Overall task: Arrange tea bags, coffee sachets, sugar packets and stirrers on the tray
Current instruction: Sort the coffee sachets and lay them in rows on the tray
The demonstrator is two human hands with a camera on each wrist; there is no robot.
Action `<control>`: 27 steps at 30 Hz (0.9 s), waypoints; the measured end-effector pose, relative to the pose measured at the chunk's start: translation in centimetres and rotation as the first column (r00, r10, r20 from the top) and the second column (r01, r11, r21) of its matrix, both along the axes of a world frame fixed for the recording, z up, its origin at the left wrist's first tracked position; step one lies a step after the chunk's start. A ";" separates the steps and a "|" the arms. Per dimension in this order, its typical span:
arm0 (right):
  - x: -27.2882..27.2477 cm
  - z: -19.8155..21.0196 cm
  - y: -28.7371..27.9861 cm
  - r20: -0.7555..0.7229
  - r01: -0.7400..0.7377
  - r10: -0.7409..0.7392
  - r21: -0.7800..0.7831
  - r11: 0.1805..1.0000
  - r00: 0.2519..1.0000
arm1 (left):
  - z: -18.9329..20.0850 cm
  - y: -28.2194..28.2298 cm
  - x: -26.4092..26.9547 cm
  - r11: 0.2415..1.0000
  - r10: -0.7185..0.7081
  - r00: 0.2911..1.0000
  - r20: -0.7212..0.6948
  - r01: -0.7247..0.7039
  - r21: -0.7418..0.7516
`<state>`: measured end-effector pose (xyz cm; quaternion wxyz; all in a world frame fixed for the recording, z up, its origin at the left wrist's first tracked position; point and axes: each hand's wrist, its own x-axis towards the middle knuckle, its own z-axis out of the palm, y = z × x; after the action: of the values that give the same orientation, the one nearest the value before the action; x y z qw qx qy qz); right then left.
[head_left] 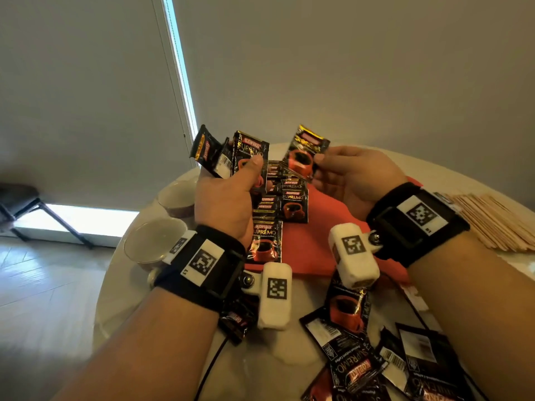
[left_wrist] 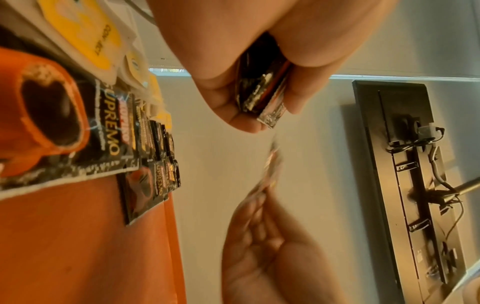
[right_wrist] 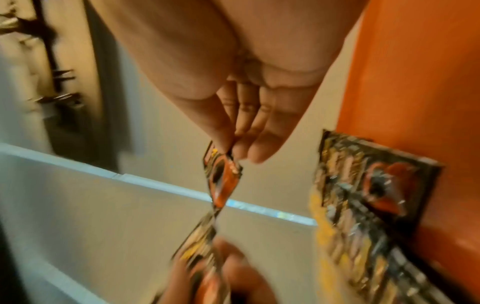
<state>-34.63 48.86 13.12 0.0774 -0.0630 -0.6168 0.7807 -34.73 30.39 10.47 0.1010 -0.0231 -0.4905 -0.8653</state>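
Note:
My left hand (head_left: pixel 246 169) grips a fan of several black coffee sachets (head_left: pixel 231 154) above the table's far side. The sachets' lower ends show between its thumb and fingers in the left wrist view (left_wrist: pixel 262 96). My right hand (head_left: pixel 317 163) pinches a single coffee sachet (head_left: pixel 304 151) by its edge, just right of the fan; the right wrist view shows that sachet (right_wrist: pixel 223 181) hanging from the fingertips. Below both hands lies the red tray (head_left: pixel 318 247) with an overlapping row of coffee sachets (head_left: pixel 278 206) along its left part. Yellow tea bags (left_wrist: pixel 85 35) lie beyond that row.
Loose coffee sachets (head_left: pixel 362 357) lie scattered on the white round table (head_left: pixel 289 357) near me. A pile of wooden stirrers (head_left: pixel 492 224) sits right of the tray. Two bowls (head_left: pixel 176 198) (head_left: pixel 153 241) stand left of it. A cable runs under my left wrist.

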 end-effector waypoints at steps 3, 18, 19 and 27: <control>-0.6 -2.0 1.3 0.242 0.006 -0.036 0.126 0.992 0.970 | -0.2 0.1 -0.1 0.999 -0.007 1.000 0.002 0.007 -0.048; -1.8 -2.8 0.4 0.484 -0.191 -0.044 0.424 0.886 0.874 | 0.3 0.0 0.0 0.997 -0.037 0.999 0.003 0.037 -0.067; -1.7 -2.7 0.4 0.483 -0.192 -0.040 0.421 0.887 0.875 | 0.3 0.0 0.0 0.997 -0.036 0.999 0.010 0.036 -0.067; -0.5 -3.0 0.4 0.393 -0.110 -0.039 0.350 0.930 0.919 | 0.4 0.0 -0.1 0.999 -0.030 1.000 0.000 0.030 -0.042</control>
<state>-35.12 49.22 10.14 -0.0519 -0.1915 -0.7549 0.6251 -34.85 30.34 10.85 0.0877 -0.0328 -0.5079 -0.8563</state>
